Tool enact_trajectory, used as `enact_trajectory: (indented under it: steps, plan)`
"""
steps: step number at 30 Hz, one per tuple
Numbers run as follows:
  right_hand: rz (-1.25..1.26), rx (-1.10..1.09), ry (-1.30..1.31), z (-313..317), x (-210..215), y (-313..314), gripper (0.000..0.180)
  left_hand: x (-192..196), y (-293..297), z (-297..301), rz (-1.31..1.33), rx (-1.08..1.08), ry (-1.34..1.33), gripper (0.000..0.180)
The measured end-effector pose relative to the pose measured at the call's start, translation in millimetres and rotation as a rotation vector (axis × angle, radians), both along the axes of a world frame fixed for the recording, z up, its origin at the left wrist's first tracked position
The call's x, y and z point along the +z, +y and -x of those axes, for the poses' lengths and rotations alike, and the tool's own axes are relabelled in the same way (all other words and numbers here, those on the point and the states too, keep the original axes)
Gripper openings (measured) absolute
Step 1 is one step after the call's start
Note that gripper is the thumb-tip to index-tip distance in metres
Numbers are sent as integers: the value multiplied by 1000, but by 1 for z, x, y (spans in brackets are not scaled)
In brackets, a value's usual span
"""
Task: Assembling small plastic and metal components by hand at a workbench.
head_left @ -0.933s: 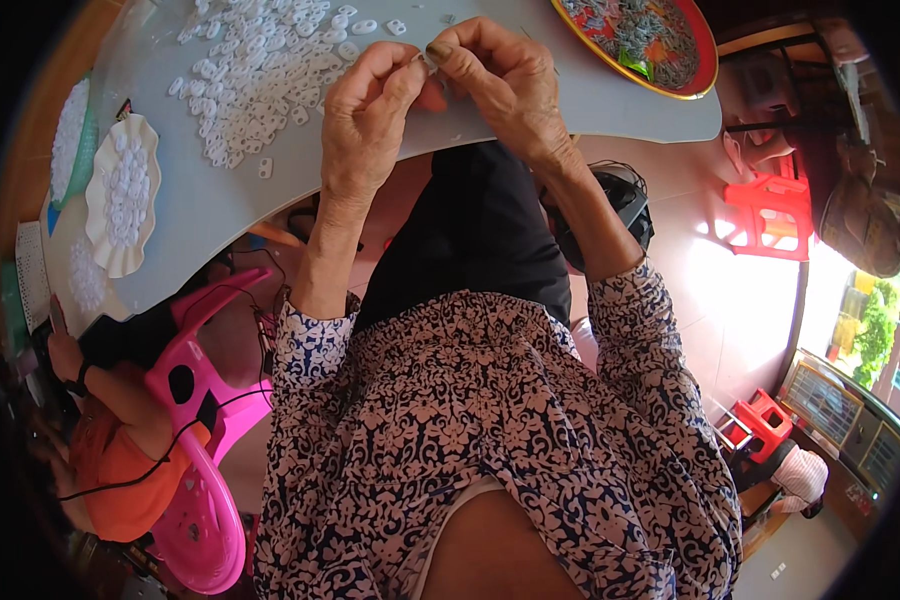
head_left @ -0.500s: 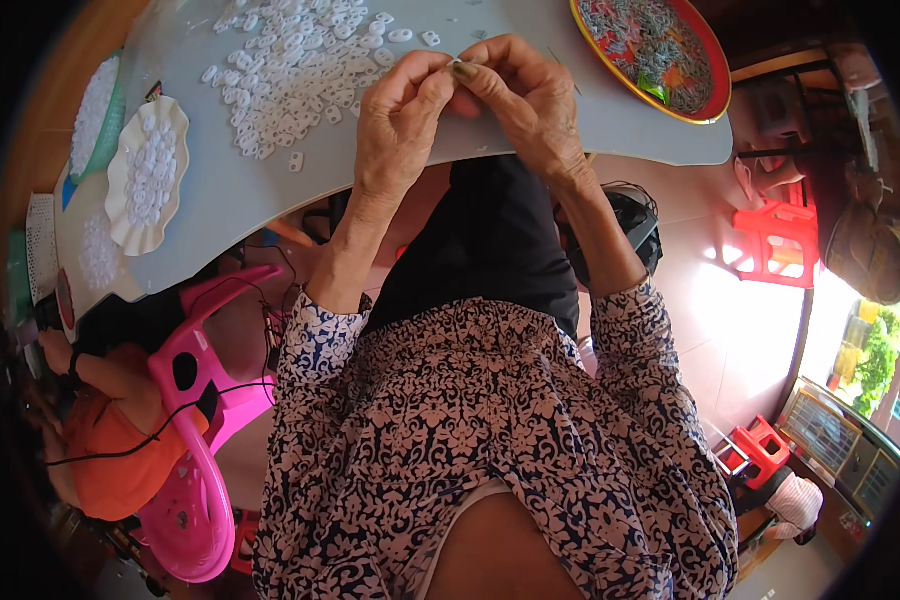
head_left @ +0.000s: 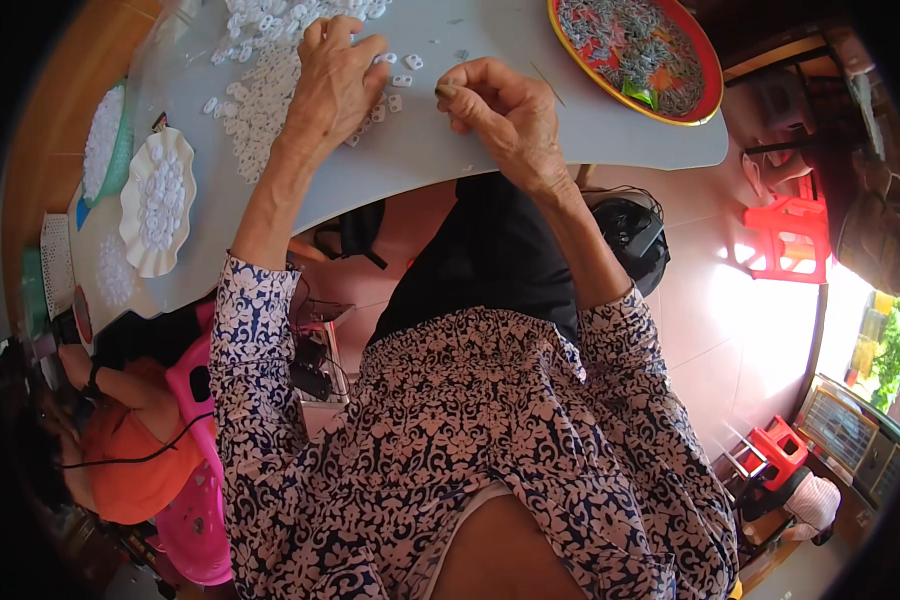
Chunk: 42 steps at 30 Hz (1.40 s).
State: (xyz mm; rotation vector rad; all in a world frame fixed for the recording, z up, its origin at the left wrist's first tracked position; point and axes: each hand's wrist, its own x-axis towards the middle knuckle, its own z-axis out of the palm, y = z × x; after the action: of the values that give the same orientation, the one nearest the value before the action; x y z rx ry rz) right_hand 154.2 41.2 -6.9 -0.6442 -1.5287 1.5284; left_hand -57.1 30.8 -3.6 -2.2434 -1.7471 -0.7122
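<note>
My left hand is over a spread of small white plastic pieces with holes on the grey table. Its fingers are bent and apart, and I make out nothing held between them. To its right, my right hand is closed in a pinch, thumb against forefinger. Whatever lies in that pinch is too small or hidden to name. A few loose white pieces lie between the hands. Beyond my right hand, a round red tray with a yellow rim holds many small grey metal parts.
At the left stand a cream scalloped dish and a green basket, both with white pieces. A thin stick lies near the tray. A person in orange sits at the left by a pink chair. Red stools stand right.
My hands have parted. The left moved left from the shared pinch to the white pieces and its fingers spread; the right stays pinched, slightly lower.
</note>
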Motion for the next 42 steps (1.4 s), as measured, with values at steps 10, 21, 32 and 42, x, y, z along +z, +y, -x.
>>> enact_trajectory:
  steps: [10, 21, 32, 42]
  plan:
    - [-21, -54, -43, 0, -1, 3, 17, 9, -8, -23, -26, -120, -246, 14]
    - [48, -75, 139, -1, -4, 9, 18, 14, -28, -67, -97, -186, -560, 14]
    - [-6, -102, 155, 1, -2, 5, 15, 17, -33, -59, 481, -180, -1262, 25]
    - [-33, -105, 109, 2, -4, 3, 19, 13, -29, -55, 413, -159, -1532, 24]
